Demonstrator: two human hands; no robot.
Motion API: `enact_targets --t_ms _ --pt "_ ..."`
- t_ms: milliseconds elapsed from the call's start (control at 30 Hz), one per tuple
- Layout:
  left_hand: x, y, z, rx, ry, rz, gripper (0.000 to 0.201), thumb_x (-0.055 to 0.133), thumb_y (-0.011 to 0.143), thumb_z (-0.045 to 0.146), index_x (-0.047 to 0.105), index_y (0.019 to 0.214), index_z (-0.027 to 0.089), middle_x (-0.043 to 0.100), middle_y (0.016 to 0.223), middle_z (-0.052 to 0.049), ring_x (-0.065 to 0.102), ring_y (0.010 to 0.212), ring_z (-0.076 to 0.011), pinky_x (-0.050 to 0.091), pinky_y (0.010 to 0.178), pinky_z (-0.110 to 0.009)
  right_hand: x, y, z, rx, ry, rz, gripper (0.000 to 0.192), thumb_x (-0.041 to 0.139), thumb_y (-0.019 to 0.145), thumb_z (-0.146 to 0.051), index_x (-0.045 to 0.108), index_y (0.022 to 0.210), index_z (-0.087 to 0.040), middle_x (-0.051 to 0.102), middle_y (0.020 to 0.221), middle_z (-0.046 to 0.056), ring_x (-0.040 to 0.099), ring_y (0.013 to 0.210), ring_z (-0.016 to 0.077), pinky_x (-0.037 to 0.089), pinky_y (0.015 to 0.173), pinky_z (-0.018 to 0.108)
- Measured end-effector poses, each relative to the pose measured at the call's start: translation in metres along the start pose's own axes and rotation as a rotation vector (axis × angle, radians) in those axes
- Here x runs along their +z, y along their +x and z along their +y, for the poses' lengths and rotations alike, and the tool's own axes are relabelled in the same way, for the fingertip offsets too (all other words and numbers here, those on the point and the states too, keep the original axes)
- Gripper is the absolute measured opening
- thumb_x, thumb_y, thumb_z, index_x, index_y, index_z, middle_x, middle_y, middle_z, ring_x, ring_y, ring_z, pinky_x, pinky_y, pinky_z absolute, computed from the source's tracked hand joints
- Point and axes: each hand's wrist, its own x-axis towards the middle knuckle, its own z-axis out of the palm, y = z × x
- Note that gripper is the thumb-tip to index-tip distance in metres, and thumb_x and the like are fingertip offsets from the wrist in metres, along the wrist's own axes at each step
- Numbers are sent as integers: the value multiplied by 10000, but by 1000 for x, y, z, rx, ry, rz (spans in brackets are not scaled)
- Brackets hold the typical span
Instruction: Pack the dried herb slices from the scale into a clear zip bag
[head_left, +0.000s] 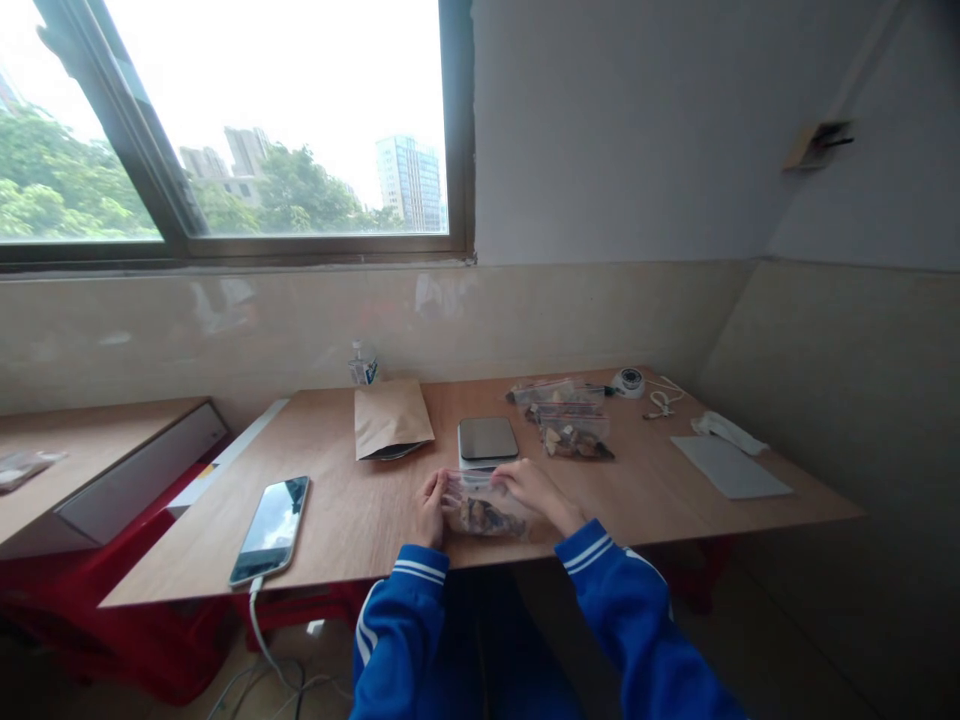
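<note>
A clear zip bag [484, 515] with brown and dark dried pieces inside lies at the table's near edge. My left hand [430, 508] grips its left top corner. With fingers pinched, my right hand [531, 490] holds the bag's top strip toward the right. Just behind the bag sits a small kitchen scale [488, 439] with a dark, shiny plate. Right of the scale lie several filled zip bags [576, 440] of similar pieces. A brown paper pouch [393, 418], its mouth facing me, rests to the scale's left.
A phone [271, 530] with a charging cable lies on the left of the wooden table [337, 540]. At the back stand a clear bottle [363, 364] and a white round device [628, 382] with a cord. White paper [731, 467] and a crumpled tissue [729, 432] lie on the right.
</note>
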Motion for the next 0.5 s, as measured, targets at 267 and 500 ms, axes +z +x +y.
enact_targets --t_ms 267,500 --pt "-1 2 3 7 62 37 488 572 719 605 621 800 127 543 643 -1 467 464 -61 354 377 -165 -123 -2 3 14 33 2 275 480 842 -278 725 886 -161 698 743 34 600 645 155 421 608 234" --pt "-2 3 -2 -11 150 8 505 555 709 617 617 790 123 546 658 -4 468 447 -63 351 374 -175 -192 17 85 244 -465 309 335 640 749 -356 689 995 -134 688 957 124 603 877 259 451 770 339"
